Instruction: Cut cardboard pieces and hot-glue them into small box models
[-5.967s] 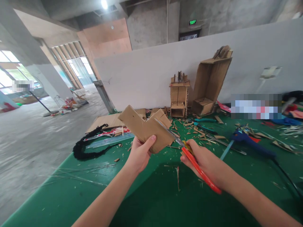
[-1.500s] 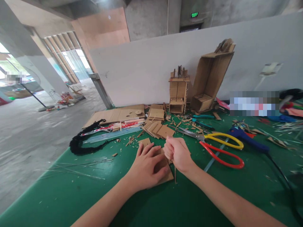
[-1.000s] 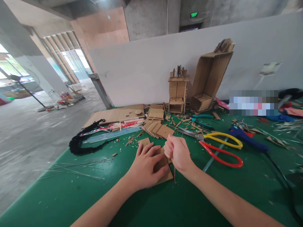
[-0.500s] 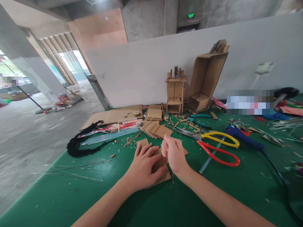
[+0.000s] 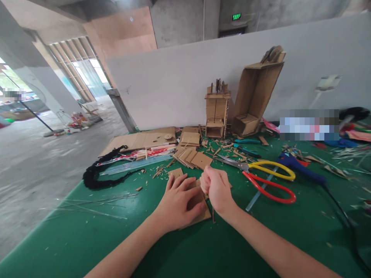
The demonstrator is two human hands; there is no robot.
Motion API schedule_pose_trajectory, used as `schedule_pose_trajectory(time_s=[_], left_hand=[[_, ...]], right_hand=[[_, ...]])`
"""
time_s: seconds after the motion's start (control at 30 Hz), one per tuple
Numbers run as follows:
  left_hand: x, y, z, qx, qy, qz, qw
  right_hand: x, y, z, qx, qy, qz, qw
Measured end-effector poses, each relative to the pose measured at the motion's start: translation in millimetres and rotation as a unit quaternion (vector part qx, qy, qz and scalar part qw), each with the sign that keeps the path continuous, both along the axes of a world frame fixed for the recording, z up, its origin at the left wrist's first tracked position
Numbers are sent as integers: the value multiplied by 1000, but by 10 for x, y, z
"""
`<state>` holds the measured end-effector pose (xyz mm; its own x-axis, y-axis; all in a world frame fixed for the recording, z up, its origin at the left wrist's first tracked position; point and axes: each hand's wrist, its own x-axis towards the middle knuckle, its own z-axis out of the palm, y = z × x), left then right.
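My left hand (image 5: 180, 204) lies flat with fingers spread on a piece of cardboard (image 5: 203, 218) on the green table. Beside it, at the right edge of that cardboard, my right hand (image 5: 216, 189) is closed in a fist; whatever its fingers grip is hidden. A thin brown strip (image 5: 213, 215) shows below the right fist. Just beyond the hands lies a fanned row of cardboard squares (image 5: 191, 157), the nearest with a small hole. To the right rest scissors (image 5: 271, 181) with one yellow and one red handle.
A blue glue gun (image 5: 301, 168) with a black cord lies at right, near teal-handled pliers (image 5: 246, 148). Two cardboard structures (image 5: 215, 112) stand against the white partition (image 5: 168, 85). Black yarn (image 5: 95, 175), clear glue sticks (image 5: 136, 166) and thin wires (image 5: 95, 204) lie at left. Cardboard scraps are scattered about.
The view has shifted slightly, so the objects appear a little to the right. Both hands keep nearly the same pose on the cardboard.
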<state>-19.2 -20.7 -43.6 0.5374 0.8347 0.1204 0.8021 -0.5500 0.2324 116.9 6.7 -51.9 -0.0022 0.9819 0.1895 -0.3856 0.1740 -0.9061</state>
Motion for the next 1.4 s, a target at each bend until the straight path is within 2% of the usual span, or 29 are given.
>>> schedule_pose_trajectory(time_s=[0.13, 0.27, 0.33, 0.47, 0.53, 0.63, 0.7, 0.8, 0.83, 0.9, 1.0, 1.13, 1.23, 1.33, 1.4], left_hand=[[-9, 9, -19, -1, -3, -6, 1000], [-26, 27, -62, 7, -18, -8, 1000], [-41, 31, -79, 9, -27, -12, 1000], [-72, 27, -89, 10, -31, -15, 999], [-76, 24, -84, 17, -37, -9, 999], [-70, 24, -77, 36, -54, 2, 998], [-69, 26, -78, 44, -59, 19, 997], [-95, 27, -70, 51, -53, 67, 995], [-111, 29, -58, 57, -46, 82, 994], [-148, 39, -3, 75, -23, 104, 991], [-192, 81, 178, 97, 32, 105, 989], [-177, 172, 549, 120, 98, 71, 985], [-113, 227, 817, 130, 125, 72, 981], [-60, 243, 1033, 125, 143, 97, 977], [-49, 229, 1146, 107, 111, 109, 982]], right_hand=[[-12, -65, -35, 55, -111, -15, 992], [-75, -69, -43, 121, -244, -25, 962], [-109, -46, -41, 112, -257, -20, 960], [-95, -64, -56, 77, -217, -17, 973], [-40, -119, -43, 103, -231, 5, 968], [80, -192, 44, 195, -346, 21, 918], [174, -208, 129, 258, -453, -6, 853], [316, -210, 225, 308, -608, -39, 731], [358, -214, 242, 320, -638, -42, 699], [419, -235, 258, 353, -664, -42, 658], [445, -283, 281, 417, -670, -53, 612], [399, -338, 339, 470, -679, -70, 560], [360, -358, 371, 489, -688, -94, 528], [361, -361, 418, 475, -705, -112, 514], [391, -348, 469, 461, -713, -124, 514]])
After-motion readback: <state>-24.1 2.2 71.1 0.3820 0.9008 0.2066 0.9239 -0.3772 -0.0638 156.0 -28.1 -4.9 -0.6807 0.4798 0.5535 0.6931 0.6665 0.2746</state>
